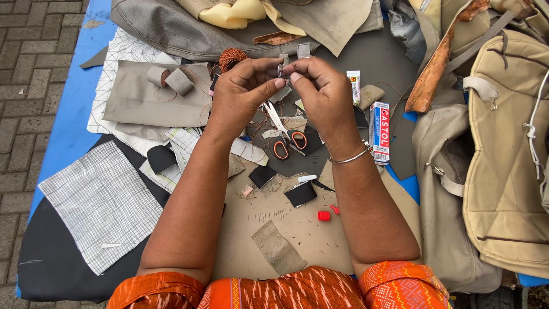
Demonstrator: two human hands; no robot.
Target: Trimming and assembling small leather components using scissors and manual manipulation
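Below, the work mat (68,269) lies on the paved ground, dark with a blue border, and carries everything. At its right edge rests a big beige backpack (509,160); grey cloth pieces (148,94) cover its far left part, and a checked white sheet (103,200) lies near its left edge.

Both hands are raised over the middle of the mat. The left hand (243,91) and the right hand (323,94) meet at the fingertips, and each grip is closed in a pinch on a small metal buckle (282,70) with a short grey strap piece. To do this well, I judge the fingers should keep the buckle steady and close to the eyes, and feed the strap straight.

Under the hands lie orange-handled scissors (284,137). A reel of rust-coloured thread (231,57) stands behind the left hand.

Right of the right wrist lies a long white glue box (380,133) with red and blue print, and beside it a small white tube (354,86). A red cap (323,216) lies nearer the person.
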